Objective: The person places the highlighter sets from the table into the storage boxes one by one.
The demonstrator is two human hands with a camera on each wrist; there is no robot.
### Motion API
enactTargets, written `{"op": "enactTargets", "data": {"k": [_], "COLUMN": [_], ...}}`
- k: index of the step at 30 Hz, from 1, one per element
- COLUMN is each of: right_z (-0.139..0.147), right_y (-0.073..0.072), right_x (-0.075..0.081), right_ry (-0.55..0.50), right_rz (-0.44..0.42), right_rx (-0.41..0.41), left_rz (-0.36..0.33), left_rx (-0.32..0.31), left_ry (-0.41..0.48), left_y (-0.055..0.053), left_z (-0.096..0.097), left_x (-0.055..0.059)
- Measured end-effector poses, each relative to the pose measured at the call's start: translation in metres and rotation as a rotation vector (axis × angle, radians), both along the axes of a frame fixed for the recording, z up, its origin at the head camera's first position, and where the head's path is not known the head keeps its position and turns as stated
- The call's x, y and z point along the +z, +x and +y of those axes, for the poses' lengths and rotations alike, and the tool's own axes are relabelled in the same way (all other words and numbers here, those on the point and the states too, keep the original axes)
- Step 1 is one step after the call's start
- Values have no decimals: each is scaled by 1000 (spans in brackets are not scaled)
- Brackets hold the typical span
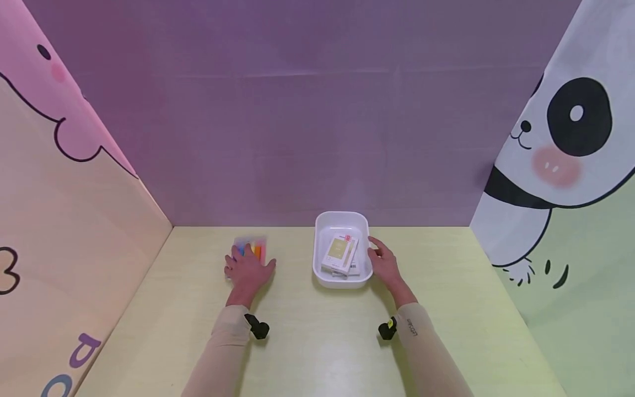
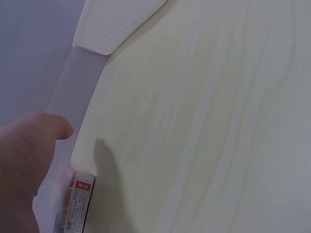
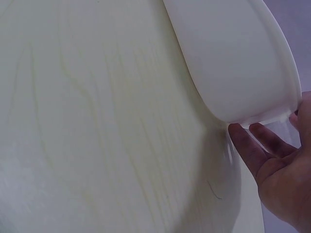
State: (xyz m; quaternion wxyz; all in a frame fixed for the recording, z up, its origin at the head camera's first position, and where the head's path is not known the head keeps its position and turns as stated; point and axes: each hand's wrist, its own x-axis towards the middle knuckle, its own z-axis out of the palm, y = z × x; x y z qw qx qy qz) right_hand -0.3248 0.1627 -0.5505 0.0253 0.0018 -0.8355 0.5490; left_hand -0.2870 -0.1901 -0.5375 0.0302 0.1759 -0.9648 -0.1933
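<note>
A flat, see-through pack of coloured sticks point(image 1: 257, 252) lies at the left of the table; whether they are pens or crayons cannot be told. My left hand point(image 1: 246, 271) rests over it with fingers spread and thumb out to the side. In the left wrist view, the printed end of the pack point(image 2: 79, 204) shows beside that hand. Right of it stands a white plastic bin point(image 1: 342, 283), holding white boxes point(image 1: 339, 252) that overlap. My right hand point(image 1: 385, 266) touches the bin's right side with extended fingertips. In the right wrist view, fingers point(image 3: 248, 145) meet its outer wall.
The pale wooden table point(image 1: 317, 342) ends at a purple backdrop point(image 1: 317, 138). Printed panels slant up on both sides, with a panda point(image 1: 526, 182) on the right one. A black camera sits on each wrist.
</note>
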Motion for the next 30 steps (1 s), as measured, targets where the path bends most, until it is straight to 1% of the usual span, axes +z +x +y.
{"op": "enactTargets", "data": {"k": [6, 10, 13, 15, 23, 25, 30], "right_z": [0, 0, 0, 1, 1, 1, 1], "right_y": [1, 1, 0, 0, -1, 0, 1], "right_x": [1, 0, 0, -1, -3, -3, -1], "right_ry": [-13, -27, -29, -25, -22, -20, -19], "right_rz": [-5, -14, -12, -12, -9, -10, -9], "right_rx": [7, 8, 10, 11, 1, 1, -2], "left_rz": [0, 29, 58, 65, 54, 52, 34], "left_rx": [18, 47, 70, 79, 108, 116, 129], "left_ry": [7, 41, 60, 63, 64, 53, 48], "left_y": [3, 7, 9, 9, 10, 11, 14], "left_z": [-2, -2, -3, -4, -7, -7, -7], "left_x": [-3, -3, -5, -7, -16, -15, -10]}}
